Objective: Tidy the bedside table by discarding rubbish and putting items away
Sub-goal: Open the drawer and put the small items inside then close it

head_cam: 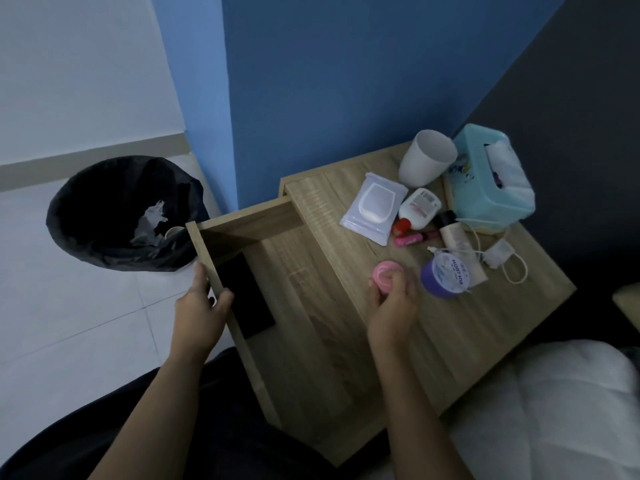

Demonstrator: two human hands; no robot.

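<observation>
The left hand has its fingers curled over the open drawer front, the right hand has its fingers wrapped round a pink jar over the bench, paper sits in the bin, but the wipes pack, cup and purple jar are not put away yet.

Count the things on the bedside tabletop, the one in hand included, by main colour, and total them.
White: 4 (cup, wipes pack, bottle, charger)
Pink: 2 (pink jar, pink tube)
Purple: 1 (purple jar)
Teal: 1 (tissue box)
Cream: 1 (cream tube)
Total: 9
</observation>
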